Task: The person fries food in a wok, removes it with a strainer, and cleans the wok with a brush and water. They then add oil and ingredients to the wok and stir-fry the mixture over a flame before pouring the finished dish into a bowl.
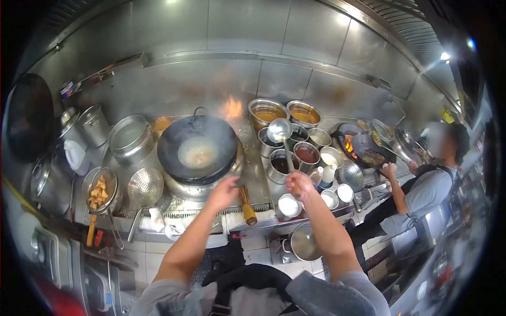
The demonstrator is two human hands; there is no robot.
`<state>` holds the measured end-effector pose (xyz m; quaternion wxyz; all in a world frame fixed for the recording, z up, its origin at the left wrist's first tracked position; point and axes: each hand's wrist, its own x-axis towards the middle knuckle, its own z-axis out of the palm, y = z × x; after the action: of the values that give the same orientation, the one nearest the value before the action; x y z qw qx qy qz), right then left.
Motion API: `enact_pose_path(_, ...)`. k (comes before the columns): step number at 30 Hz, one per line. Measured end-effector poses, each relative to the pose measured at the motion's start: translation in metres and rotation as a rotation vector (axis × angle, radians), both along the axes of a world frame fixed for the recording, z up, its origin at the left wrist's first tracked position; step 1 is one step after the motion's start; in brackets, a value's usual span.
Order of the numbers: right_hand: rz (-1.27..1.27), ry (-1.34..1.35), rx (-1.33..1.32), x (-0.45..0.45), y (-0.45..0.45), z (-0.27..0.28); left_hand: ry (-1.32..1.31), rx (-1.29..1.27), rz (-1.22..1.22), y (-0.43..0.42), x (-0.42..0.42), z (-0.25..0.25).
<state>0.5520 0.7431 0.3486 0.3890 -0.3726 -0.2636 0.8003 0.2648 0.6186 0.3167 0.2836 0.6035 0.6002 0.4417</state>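
Note:
My right hand (299,185) is wrapped round the wooden handle of a ladle (280,130), whose bowl is raised over the sauce containers. My left hand (224,194) is in front of the wok near its rim, blurred, and whether its fingers are apart is unclear. A large dark wok (169,142) sits on the burner with pale, steaming liquid (198,152) in it. Flame (232,108) rises behind it on the right. Just right of my left hand lies a bamboo brush (247,208) on the counter.
Left stand a metal pot (128,134), a perforated skimmer (145,188) and a strainer of fried pieces (98,192). Bowls of orange liquid (268,112) and a red sauce pot (307,154) are at the centre. A co-worker (429,184) works at another flaming wok (371,147) on the right.

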Motion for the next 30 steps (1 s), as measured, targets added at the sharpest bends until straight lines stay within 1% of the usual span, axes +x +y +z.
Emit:
enact_pose_path(1, -0.018, -0.072, 0.021, -0.011, 0.008, 0.000, 0.101, 0.102, 0.068, 0.008, -0.041, -0.033)
enact_pose_path(2, -0.035, -0.079, 0.028, -0.020, 0.016, -0.002, 0.058, 0.107, 0.114, -0.007, -0.065, -0.022)
enact_pose_path(3, -0.035, -0.194, 0.060, -0.032, 0.024, -0.004, 0.070, 0.092, 0.166, -0.009, -0.095, -0.035)
enact_pose_path(5, 0.000, -0.400, 0.132, -0.050, 0.038, -0.011, 0.100, -0.008, 0.227, -0.029, -0.129, -0.021)
enact_pose_path(6, -0.004, -0.398, 0.137, -0.058, 0.046, -0.013, 0.136, -0.052, 0.244, -0.031, -0.142, -0.016)
enact_pose_path(9, -0.028, -0.687, 0.215, -0.076, 0.063, -0.025, 0.187, 0.008, 0.211, -0.019, -0.167, -0.021)
enact_pose_path(10, -0.034, -0.687, 0.210, -0.083, 0.069, -0.029, 0.188, 0.006, 0.204, -0.011, -0.172, -0.024)
enact_pose_path(12, -0.052, -0.747, 0.171, -0.094, 0.089, -0.040, 0.221, 0.111, 0.131, 0.006, -0.170, -0.025)
enact_pose_path(13, -0.061, -0.778, 0.157, -0.097, 0.100, -0.041, 0.202, 0.089, 0.104, 0.011, -0.167, -0.021)
enact_pose_path(14, -0.068, -0.781, 0.162, -0.100, 0.108, -0.037, 0.199, 0.096, 0.100, 0.013, -0.162, -0.013)
enact_pose_path(16, 0.054, -0.760, 0.104, -0.103, 0.117, -0.034, 0.066, 0.010, 0.077, 0.010, -0.156, -0.003)
enact_pose_path(17, 0.037, -0.636, 0.078, -0.101, 0.111, -0.026, 0.027, 0.007, 0.060, 0.006, -0.159, -0.005)
enact_pose_path(18, 0.033, -0.639, 0.077, -0.098, 0.107, -0.023, 0.024, 0.007, 0.056, 0.000, -0.164, -0.013)
enact_pose_path(20, -0.095, -0.340, -0.038, -0.096, 0.095, -0.021, -0.011, 0.038, 0.065, -0.022, -0.186, -0.031)
enact_pose_path(21, -0.131, -0.246, -0.009, -0.095, 0.085, -0.023, -0.041, -0.003, 0.087, -0.039, -0.201, -0.040)
enact_pose_path(22, -0.131, -0.244, -0.006, -0.094, 0.077, -0.022, -0.069, -0.043, 0.108, -0.060, -0.218, -0.050)
enact_pose_path(24, -0.148, -0.175, 0.015, -0.092, 0.062, -0.016, -0.199, -0.045, 0.187, -0.109, -0.252, -0.076)
enact_pose_path(25, -0.138, -0.164, 0.021, -0.091, 0.058, -0.012, -0.260, -0.191, 0.269, -0.140, -0.263, -0.069)
enact_pose_path(27, -0.164, -0.136, 0.010, -0.087, 0.052, -0.005, -0.259, -0.306, 0.354, -0.194, -0.291, -0.087)
enact_pose_path(28, -0.183, -0.110, -0.008, -0.085, 0.051, -0.002, -0.302, -0.365, 0.398, -0.217, -0.292, -0.078)
enact_pose_path(29, -0.146, -0.091, -0.010, -0.081, 0.051, 0.001, -0.346, -0.425, 0.444, -0.235, -0.292, -0.070)
enact_pose_path(30, -0.146, -0.093, -0.007, -0.080, 0.057, -0.006, -0.349, -0.424, 0.444, -0.244, -0.293, -0.069)
